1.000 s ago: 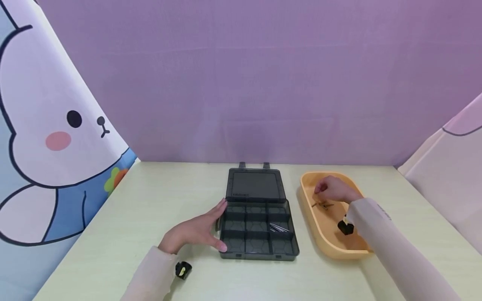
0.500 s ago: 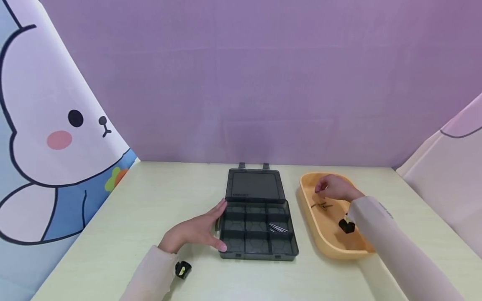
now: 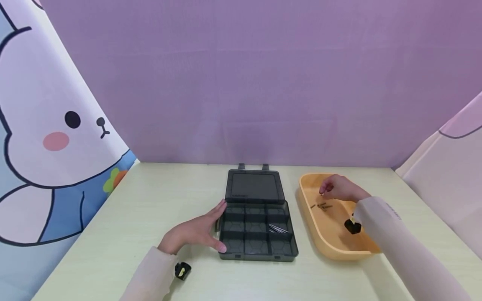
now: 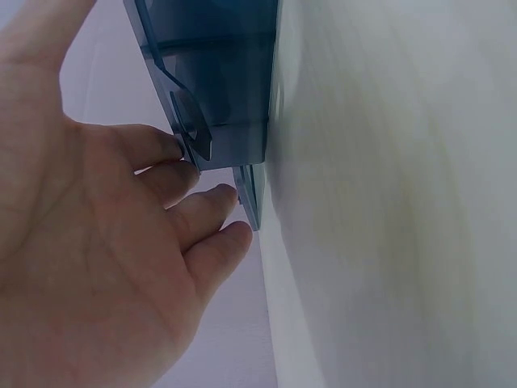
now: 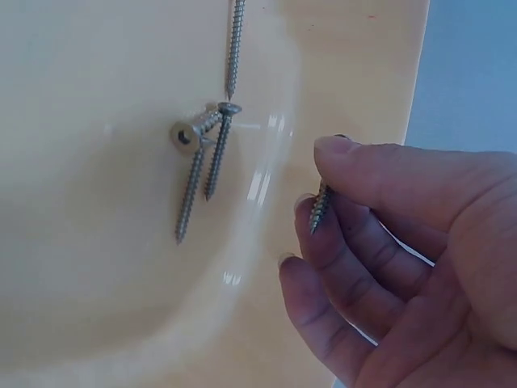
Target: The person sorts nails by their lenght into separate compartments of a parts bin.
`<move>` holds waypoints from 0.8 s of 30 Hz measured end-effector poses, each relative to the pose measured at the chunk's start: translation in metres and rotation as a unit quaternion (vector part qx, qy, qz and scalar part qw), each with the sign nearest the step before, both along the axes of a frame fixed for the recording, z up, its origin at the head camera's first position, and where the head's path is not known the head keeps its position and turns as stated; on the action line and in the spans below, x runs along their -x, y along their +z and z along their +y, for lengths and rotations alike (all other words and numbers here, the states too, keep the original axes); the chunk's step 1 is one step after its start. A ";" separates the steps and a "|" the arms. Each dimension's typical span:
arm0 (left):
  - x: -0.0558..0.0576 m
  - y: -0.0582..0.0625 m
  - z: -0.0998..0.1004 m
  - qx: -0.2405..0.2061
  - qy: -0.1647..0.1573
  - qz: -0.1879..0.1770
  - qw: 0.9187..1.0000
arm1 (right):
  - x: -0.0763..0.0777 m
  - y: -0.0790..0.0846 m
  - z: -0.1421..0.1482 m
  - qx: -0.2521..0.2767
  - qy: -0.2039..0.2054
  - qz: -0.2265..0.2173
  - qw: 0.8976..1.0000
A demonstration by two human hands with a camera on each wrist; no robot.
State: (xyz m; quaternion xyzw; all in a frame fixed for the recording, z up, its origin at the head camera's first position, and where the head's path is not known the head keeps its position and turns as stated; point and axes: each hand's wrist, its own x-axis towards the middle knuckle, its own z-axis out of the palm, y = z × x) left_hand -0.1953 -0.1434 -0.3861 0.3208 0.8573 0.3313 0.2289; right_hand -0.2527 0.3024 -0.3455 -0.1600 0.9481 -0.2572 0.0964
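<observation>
My right hand [image 3: 340, 188] is over the far end of a yellow-orange tray [image 3: 320, 238]. In the right wrist view its thumb and fingers pinch a screw [image 5: 320, 212], whose threaded tip points down and whose upper part is hidden by the thumb. Several loose screws [image 5: 191, 190] lie on the tray floor beside the hand. My left hand [image 3: 196, 230] rests along the left side of a dark translucent compartment box [image 3: 257, 256], fingers spread and fairly straight, thumb at the near corner. A few thin silvery pieces [image 3: 278, 228] lie in the box's middle-right compartment.
The box's lid [image 3: 256, 184] lies open toward the back, its two latches at the far edge of the pale table [image 3: 169, 188]. Behind the table hangs a purple cloth [image 3: 233, 83]. At the left is a cloth with a cartoon print [image 3: 37, 125].
My right hand has shifted slightly right above the tray, and a small bit now shows below its fingertips. The left hand and the box stay in place.
</observation>
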 end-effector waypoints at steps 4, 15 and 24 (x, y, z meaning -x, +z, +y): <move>0.000 0.000 0.000 0.000 0.003 -0.001 1.000 | -0.002 0.004 0.002 0.002 0.002 -0.004 1.000; -0.001 0.000 0.001 0.000 0.009 -0.001 1.000 | -0.010 0.015 0.003 0.004 0.006 -0.026 1.000; -0.002 0.001 0.001 0.003 0.010 0.001 1.000 | -0.014 0.021 0.005 0.002 0.014 -0.027 1.000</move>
